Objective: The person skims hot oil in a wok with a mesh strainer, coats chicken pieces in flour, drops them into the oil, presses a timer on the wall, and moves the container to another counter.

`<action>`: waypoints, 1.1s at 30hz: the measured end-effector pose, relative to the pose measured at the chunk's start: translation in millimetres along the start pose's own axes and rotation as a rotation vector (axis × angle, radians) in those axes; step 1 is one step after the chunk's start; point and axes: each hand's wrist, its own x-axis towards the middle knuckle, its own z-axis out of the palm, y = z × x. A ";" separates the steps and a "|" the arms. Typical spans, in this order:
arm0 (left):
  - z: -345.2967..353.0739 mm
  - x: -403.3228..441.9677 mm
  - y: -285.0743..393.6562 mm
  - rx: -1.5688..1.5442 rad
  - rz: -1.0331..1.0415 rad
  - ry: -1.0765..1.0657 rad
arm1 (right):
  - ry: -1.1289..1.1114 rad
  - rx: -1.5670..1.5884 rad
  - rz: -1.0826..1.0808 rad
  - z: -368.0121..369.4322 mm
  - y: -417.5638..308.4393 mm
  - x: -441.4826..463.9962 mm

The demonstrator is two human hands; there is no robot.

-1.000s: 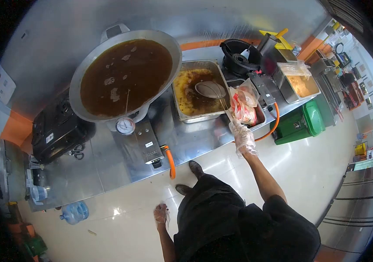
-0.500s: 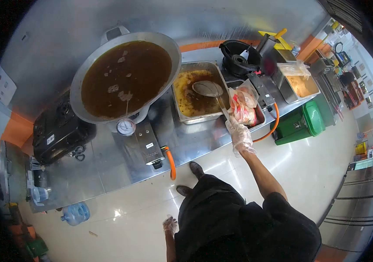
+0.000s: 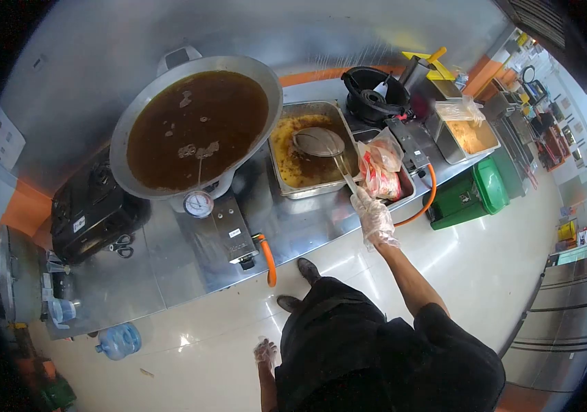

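Observation:
In a clear plastic glove, my right hand (image 3: 376, 221) grips the long handle of a wire-mesh skimmer (image 3: 319, 141). The skimmer's round head is over the steel pan (image 3: 307, 193), which holds dark oil with yellowish foam and bits; whether the mesh touches the oil I cannot tell. Beside the pan, a plastic bag (image 3: 381, 180) with red-and-white contents lies in a tray, close to my right hand. My left hand (image 3: 265, 351), also gloved, hangs low at my side over the floor, fingers loosely apart and holding nothing.
A large wok (image 3: 118, 161) of brown oil stands on a burner (image 3: 233, 230), a dial thermometer (image 3: 198, 204) at its rim. Scissors (image 3: 122, 246) lie by a black portable stove (image 3: 87, 213). Orange hoses (image 3: 267, 261) hang off the counter edge. A green bin (image 3: 472, 196) stands right.
The skimmer head has shifted slightly left over the pan, with my right hand moving a little left and toward me. My left hand stays low at my side.

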 end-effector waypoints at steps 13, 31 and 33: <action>8.5 -0.6 8.5 0.017 -0.045 0.005 | -0.398 1.070 0.335 -18.5 27.3 6.2; 13.4 11.7 2.6 -0.032 -0.023 0.013 | -0.077 0.327 -0.223 15.7 74.2 9.4; 9.0 18.2 1.2 -0.096 -0.032 -0.015 | -0.053 -0.023 -0.364 35.7 119.4 0.5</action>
